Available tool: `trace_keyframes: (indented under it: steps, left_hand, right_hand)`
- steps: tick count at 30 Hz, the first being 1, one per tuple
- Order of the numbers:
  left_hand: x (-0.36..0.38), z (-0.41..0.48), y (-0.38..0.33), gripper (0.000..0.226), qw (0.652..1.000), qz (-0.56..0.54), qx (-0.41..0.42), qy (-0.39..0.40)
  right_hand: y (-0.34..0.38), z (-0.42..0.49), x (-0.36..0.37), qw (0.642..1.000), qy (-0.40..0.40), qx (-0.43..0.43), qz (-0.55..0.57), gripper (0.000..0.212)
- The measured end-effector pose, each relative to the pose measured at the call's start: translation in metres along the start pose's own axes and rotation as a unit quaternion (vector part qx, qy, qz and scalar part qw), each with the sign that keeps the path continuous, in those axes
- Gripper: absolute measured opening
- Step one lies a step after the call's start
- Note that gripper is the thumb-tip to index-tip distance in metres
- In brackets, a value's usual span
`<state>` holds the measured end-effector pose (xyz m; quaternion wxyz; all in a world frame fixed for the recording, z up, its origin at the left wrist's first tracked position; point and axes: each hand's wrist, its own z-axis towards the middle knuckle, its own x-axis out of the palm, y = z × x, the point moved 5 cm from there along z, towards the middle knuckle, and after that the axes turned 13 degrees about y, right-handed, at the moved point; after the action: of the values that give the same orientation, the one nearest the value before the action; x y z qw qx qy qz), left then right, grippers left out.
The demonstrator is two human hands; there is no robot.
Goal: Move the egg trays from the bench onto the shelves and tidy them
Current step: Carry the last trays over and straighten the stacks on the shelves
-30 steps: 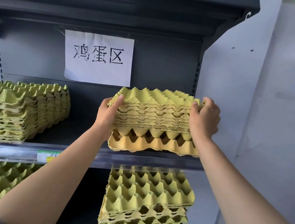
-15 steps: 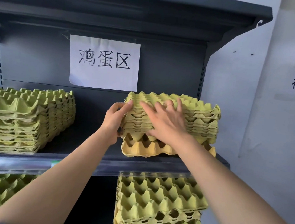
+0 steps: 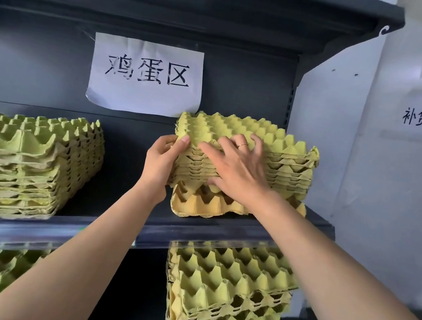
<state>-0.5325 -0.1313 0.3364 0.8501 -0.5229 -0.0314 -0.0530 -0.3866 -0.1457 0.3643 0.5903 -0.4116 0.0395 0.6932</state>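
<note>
Both hands are on the stack of egg trays [image 3: 292,153]. My left hand [image 3: 161,159] grips its left end, thumb on top. My right hand [image 3: 238,168] lies spread flat, fingers straight, across its front and top. The stack sits on the shelf [image 3: 121,202]. Well left of my left hand stands a second stack [image 3: 28,160]. Below my right hand is a third stack [image 3: 227,288], and above my left hand hangs a paper sign [image 3: 145,76].

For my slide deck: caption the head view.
The left hand grips and right hand presses an egg-tray stack on the shelf.

Rough matt pulp egg trays [image 3: 292,153], matt metal shelf [image 3: 119,212], paper sign [image 3: 145,76]
</note>
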Motion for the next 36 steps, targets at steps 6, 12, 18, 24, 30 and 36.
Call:
trace_keyframes:
  steps: [6, 12, 18, 24, 30, 36]
  left_hand:
    - [0.008, -0.009, -0.009, 0.037, 0.999, -0.015, 0.044, -0.005]
    - [0.020, -0.018, -0.015, 0.060, 0.997, -0.039, 0.056, -0.045]
    - [0.035, -0.036, -0.020, 0.068, 0.996, -0.024, 0.035, -0.078]
    - [0.062, -0.059, -0.012, 0.061, 0.990, 0.032, 0.031, -0.133]
    - [0.106, -0.085, -0.013, 0.061, 0.972, 0.125, 0.037, -0.196]
    - [0.142, -0.095, 0.012, 0.059, 0.963, 0.241, 0.020, -0.117]
  right_hand:
    - [-0.006, -0.006, -0.011, 0.997, -0.068, -0.021, -0.008, 0.088]
    - [-0.017, -0.012, -0.029, 0.996, -0.075, -0.044, 0.004, 0.090]
    - [-0.024, -0.027, -0.035, 0.996, -0.055, -0.056, 0.037, 0.090]
    - [-0.045, -0.050, -0.035, 0.993, -0.035, -0.094, 0.055, 0.090]
    - [-0.074, -0.065, -0.039, 0.991, -0.040, -0.121, 0.036, 0.083]
    - [-0.098, -0.089, -0.014, 0.989, 0.068, -0.059, 0.120, 0.077]
